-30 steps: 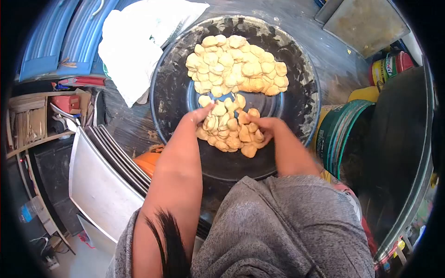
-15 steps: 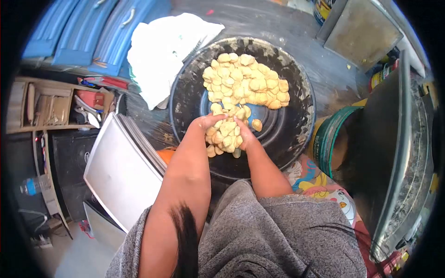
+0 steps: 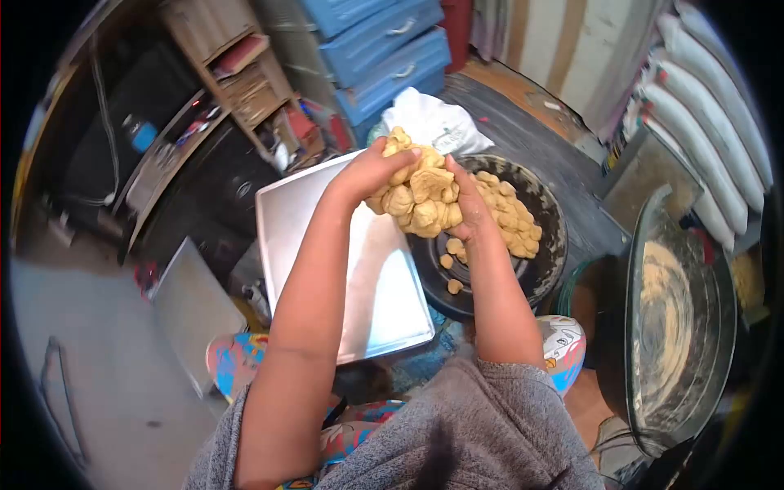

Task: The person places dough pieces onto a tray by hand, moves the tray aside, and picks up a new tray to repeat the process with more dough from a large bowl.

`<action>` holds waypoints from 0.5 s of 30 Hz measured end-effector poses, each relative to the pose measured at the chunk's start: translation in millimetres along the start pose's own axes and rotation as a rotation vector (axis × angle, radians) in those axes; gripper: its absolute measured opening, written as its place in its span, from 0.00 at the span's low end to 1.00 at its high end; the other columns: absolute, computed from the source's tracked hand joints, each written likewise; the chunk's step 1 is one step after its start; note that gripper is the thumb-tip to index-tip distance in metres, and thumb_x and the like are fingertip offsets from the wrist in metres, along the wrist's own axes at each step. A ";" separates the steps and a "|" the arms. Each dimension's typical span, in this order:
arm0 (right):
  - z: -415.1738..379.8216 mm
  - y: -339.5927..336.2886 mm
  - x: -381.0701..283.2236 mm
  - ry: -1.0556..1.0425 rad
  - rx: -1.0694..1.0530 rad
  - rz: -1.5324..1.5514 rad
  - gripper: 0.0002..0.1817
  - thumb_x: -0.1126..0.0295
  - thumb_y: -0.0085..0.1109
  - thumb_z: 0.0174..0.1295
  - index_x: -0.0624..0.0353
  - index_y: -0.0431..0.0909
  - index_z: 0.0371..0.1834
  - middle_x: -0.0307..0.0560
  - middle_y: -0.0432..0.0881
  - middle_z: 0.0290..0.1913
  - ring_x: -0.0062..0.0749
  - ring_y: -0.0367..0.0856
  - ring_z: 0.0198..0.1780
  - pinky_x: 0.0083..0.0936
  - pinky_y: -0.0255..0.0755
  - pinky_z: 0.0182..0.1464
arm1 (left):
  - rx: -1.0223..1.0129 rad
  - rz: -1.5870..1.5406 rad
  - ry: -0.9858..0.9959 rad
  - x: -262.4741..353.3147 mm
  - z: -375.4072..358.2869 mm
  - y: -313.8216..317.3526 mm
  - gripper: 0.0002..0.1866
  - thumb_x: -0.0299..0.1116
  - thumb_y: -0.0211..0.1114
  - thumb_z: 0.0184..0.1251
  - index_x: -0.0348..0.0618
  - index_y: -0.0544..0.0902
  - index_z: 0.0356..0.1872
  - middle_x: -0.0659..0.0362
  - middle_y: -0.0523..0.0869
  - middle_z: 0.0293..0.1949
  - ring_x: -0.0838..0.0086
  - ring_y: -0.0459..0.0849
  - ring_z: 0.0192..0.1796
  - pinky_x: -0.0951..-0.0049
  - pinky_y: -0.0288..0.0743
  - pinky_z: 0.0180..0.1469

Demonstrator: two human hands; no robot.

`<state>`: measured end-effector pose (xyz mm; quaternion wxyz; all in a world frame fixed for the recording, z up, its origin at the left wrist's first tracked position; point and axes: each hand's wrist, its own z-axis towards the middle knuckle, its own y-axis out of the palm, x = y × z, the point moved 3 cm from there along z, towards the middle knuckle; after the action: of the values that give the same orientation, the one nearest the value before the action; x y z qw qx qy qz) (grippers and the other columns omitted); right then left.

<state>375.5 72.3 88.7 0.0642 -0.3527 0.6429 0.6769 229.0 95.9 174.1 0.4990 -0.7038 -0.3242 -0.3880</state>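
Observation:
My left hand (image 3: pixel 369 173) and my right hand (image 3: pixel 470 202) are wrapped round opposite sides of a clump of yellowish dough pieces (image 3: pixel 420 194), raised between them. The clump is lumpy, made of several small rounded pieces stuck together. Under and to the left lies a shallow white rectangular tray (image 3: pixel 380 286), its visible bottom bare. To the right, a round black basin (image 3: pixel 555 253) on the floor holds a larger heap of dough pieces (image 3: pixel 513 216). A few loose bits lie near the basin's left side, below my right hand. My forearm hides part of the basin.
A white plastic sack (image 3: pixel 445 122) lies behind the basin, before blue drawers (image 3: pixel 388 53). At right, a large dark basin (image 3: pixel 678 327) stands on its side, with stacked white sacks (image 3: pixel 702 114) beyond. A wooden shelf (image 3: pixel 237 73) holds odds and ends at left.
Both hands have lifted the dough clump out of the black basin and carried it left, over the tray's far right part. The view has turned left, and the tray now shows its inside.

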 end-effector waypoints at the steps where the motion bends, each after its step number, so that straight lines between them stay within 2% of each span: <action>1: -1.4 21.0 12.6 0.042 -0.053 0.028 0.33 0.46 0.53 0.64 0.64 0.69 0.59 0.54 0.79 0.53 0.40 0.80 0.53 0.35 0.77 0.55 | 0.039 -0.015 0.001 -6.6 -21.7 -15.3 0.49 0.58 0.65 0.55 0.31 0.59 0.68 0.46 0.73 0.60 0.64 0.73 0.62 0.69 0.68 0.60; 3: 1.0 46.3 45.2 0.145 -0.133 0.059 0.32 0.46 0.53 0.64 0.64 0.70 0.58 0.54 0.79 0.52 0.39 0.81 0.51 0.34 0.77 0.54 | 0.151 -0.060 0.008 -31.5 -57.2 -46.1 0.45 0.59 0.63 0.58 0.33 0.61 0.66 0.48 0.75 0.58 0.65 0.75 0.59 0.69 0.69 0.58; 4: 7.5 47.3 63.8 0.192 -0.128 -0.016 0.32 0.45 0.53 0.64 0.65 0.70 0.57 0.54 0.79 0.51 0.38 0.81 0.51 0.34 0.77 0.53 | 0.213 -0.041 -0.059 -61.1 -62.9 -60.1 0.42 0.59 0.62 0.60 0.35 0.65 0.65 0.50 0.77 0.56 0.66 0.77 0.57 0.69 0.70 0.58; 5: 14.1 46.0 84.7 0.236 -0.119 -0.094 0.33 0.44 0.54 0.63 0.65 0.71 0.57 0.53 0.80 0.51 0.38 0.81 0.50 0.33 0.77 0.53 | 0.201 -0.181 -0.073 -85.4 -74.7 -67.0 0.45 0.61 0.62 0.57 0.28 0.66 0.63 0.41 0.77 0.56 0.60 0.77 0.58 0.67 0.69 0.59; 6: 22.2 38.1 106.8 0.257 0.019 -0.287 0.33 0.44 0.55 0.62 0.66 0.73 0.54 0.53 0.80 0.50 0.37 0.81 0.50 0.32 0.76 0.51 | 0.214 -0.202 -0.085 -134.6 -67.9 -69.3 0.45 0.61 0.62 0.57 0.30 0.65 0.64 0.39 0.74 0.58 0.57 0.76 0.59 0.67 0.70 0.59; 7: 38.0 16.7 128.7 0.078 0.038 -0.755 0.34 0.41 0.55 0.61 0.65 0.75 0.52 0.57 0.80 0.50 0.43 0.81 0.50 0.35 0.74 0.52 | 0.225 -0.224 -0.098 -173.8 -66.0 -69.0 0.45 0.61 0.63 0.57 0.32 0.65 0.64 0.38 0.71 0.59 0.54 0.75 0.60 0.66 0.70 0.59; 8: 31.3 13.9 137.5 -0.062 0.267 -1.515 0.32 0.41 0.52 0.61 0.61 0.78 0.51 0.58 0.80 0.49 0.49 0.79 0.51 0.40 0.70 0.54 | 0.321 -0.067 -0.195 -179.1 -88.2 -62.4 0.44 0.61 0.63 0.57 0.36 0.65 0.66 0.37 0.68 0.60 0.52 0.73 0.61 0.64 0.70 0.60; 9: 19.5 19.0 147.5 -0.246 0.342 -1.790 0.30 0.41 0.50 0.60 0.56 0.79 0.51 0.56 0.79 0.49 0.51 0.76 0.52 0.43 0.67 0.56 | 0.412 0.091 -0.294 -181.6 -108.6 -55.6 0.44 0.60 0.63 0.57 0.40 0.64 0.67 0.36 0.65 0.61 0.49 0.71 0.62 0.63 0.70 0.60; 10: 16.3 18.9 152.3 -0.263 0.365 -1.796 0.29 0.43 0.52 0.60 0.56 0.78 0.51 0.54 0.79 0.49 0.50 0.75 0.53 0.44 0.67 0.56 | 0.452 -0.013 -0.226 -198.0 -112.3 -58.3 0.35 0.54 0.61 0.62 0.41 0.70 0.64 0.41 0.68 0.60 0.54 0.70 0.62 0.63 0.66 0.63; 13: 31.0 10.5 148.2 -0.294 0.353 -1.774 0.27 0.46 0.54 0.59 0.55 0.77 0.53 0.52 0.78 0.51 0.48 0.74 0.55 0.45 0.65 0.57 | 0.380 -0.080 -0.161 -232.8 -102.1 -72.5 0.33 0.52 0.62 0.61 0.39 0.73 0.61 0.43 0.69 0.58 0.57 0.73 0.58 0.65 0.68 0.62; 14: 36.7 6.0 146.9 -0.296 0.329 -1.725 0.26 0.48 0.56 0.59 0.54 0.76 0.54 0.52 0.77 0.52 0.48 0.74 0.56 0.46 0.65 0.56 | 0.375 -0.190 -0.170 -235.8 -101.3 -74.9 0.27 0.46 0.63 0.60 0.37 0.76 0.55 0.48 0.74 0.52 0.63 0.74 0.56 0.65 0.72 0.56; 15: 39.8 13.8 142.3 -0.303 0.319 -1.746 0.26 0.48 0.56 0.59 0.54 0.76 0.54 0.52 0.77 0.52 0.48 0.74 0.56 0.46 0.65 0.56 | 0.384 -0.210 -0.161 -238.0 -97.6 -81.5 0.27 0.46 0.63 0.60 0.37 0.76 0.55 0.48 0.74 0.52 0.63 0.74 0.56 0.65 0.72 0.56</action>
<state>246.6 54.3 17.5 0.6878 -0.6093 0.2171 0.3293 22.2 10.1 23.5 0.5532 -0.5871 -0.5021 -0.3116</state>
